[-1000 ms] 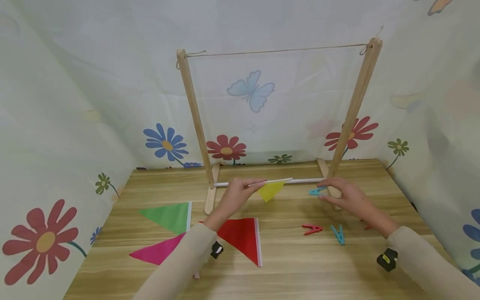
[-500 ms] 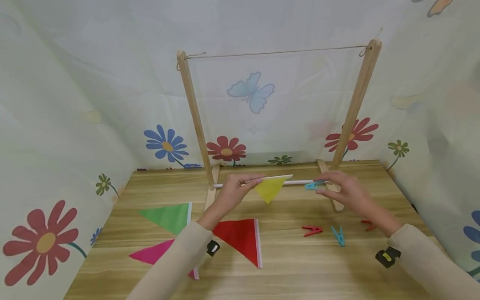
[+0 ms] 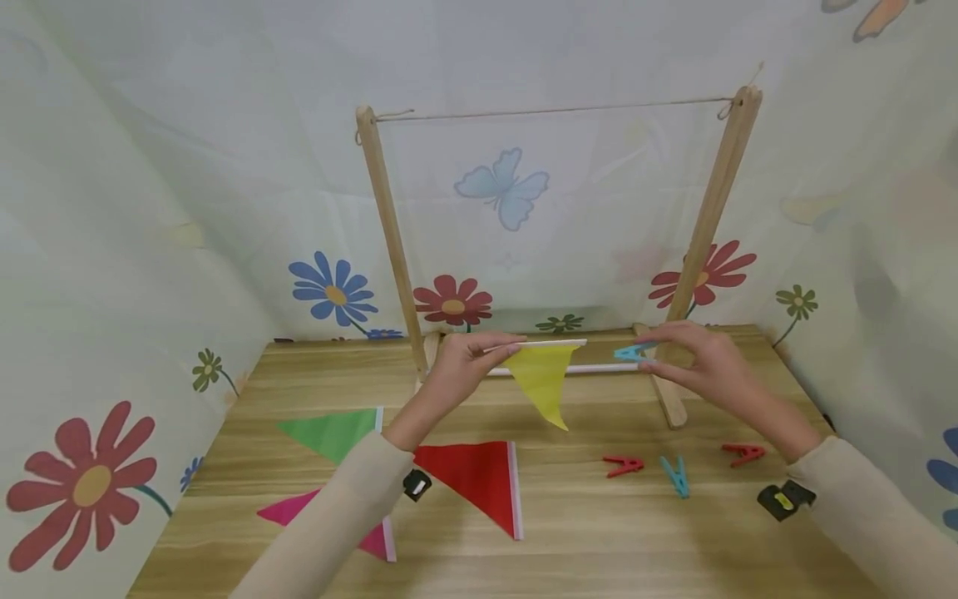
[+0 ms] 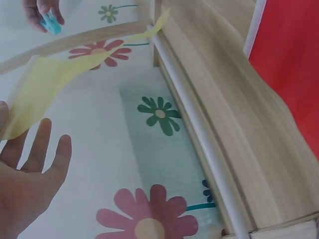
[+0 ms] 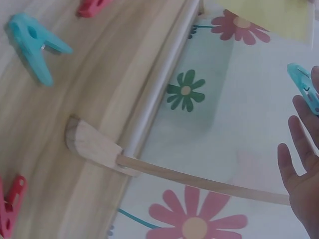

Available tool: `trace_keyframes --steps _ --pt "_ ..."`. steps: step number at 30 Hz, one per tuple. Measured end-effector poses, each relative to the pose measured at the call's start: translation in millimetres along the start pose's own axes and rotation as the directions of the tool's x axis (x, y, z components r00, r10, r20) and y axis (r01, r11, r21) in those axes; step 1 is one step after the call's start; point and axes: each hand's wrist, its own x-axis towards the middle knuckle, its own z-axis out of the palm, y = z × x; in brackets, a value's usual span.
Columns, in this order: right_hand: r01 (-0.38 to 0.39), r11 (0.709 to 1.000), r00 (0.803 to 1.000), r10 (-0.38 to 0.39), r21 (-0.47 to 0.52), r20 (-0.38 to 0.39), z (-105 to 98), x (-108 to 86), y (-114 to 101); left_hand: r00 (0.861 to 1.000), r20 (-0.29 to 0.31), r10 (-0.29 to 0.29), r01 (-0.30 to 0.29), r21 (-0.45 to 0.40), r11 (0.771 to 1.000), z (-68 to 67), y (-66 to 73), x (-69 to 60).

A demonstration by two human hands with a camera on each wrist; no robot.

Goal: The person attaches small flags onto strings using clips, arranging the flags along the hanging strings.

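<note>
My left hand [image 3: 462, 366] pinches a yellow triangular pennant [image 3: 545, 374] by its white top band, so the cloth hangs point down in front of the wooden frame. In the left wrist view the pennant [image 4: 42, 89] stretches away from the left hand [image 4: 30, 184]. To the right, my right hand [image 3: 707, 362] pinches a blue clothespin [image 3: 632, 353] between thumb and fingers, its nose toward the pennant but apart from it. The right wrist view shows that clothespin [image 5: 303, 84] at the fingertips of the right hand [image 5: 306, 184].
A string [image 3: 554, 111] runs between two wooden posts [image 3: 391, 225], with a white rod [image 3: 606, 368] low between them. Green [image 3: 337, 433], red [image 3: 479, 482] and pink [image 3: 377, 541] pennants lie on the table at left. Red [image 3: 624, 466] and blue [image 3: 675, 477] clothespins lie at right, with another red clothespin [image 3: 743, 453].
Both hands have risen slightly, the left lifting the yellow pennant so more of it hangs down. The right hand has raised the blue clothespin, uncovering a red clothespin on the table.
</note>
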Motion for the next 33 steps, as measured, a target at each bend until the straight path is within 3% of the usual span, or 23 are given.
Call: trace_keyframes --steps 9,19,24,33 --pt "0.029 0.999 1.0 -0.029 -0.029 0.01 -15.2 10.4 -5.0 0.998 0.057 -0.002 0.003 -0.019 1.0 -5.8 14.4 8.0" --pt "0.035 0.999 0.999 -0.035 -0.001 -0.008 -30.0 22.1 -10.9 0.994 0.082 0.067 -0.066 -0.011 0.998 -12.4 26.7 22.6" --pt "0.034 0.999 0.999 -0.034 -0.005 -0.02 -34.5 29.0 -11.1 0.996 0.083 0.044 -0.044 0.004 0.999 -16.8 33.9 28.7" --pt "0.103 0.995 0.994 -0.103 0.008 -0.026 -47.2 40.5 -12.1 0.996 0.089 0.026 -0.028 0.015 0.999 -22.3 46.0 34.1"
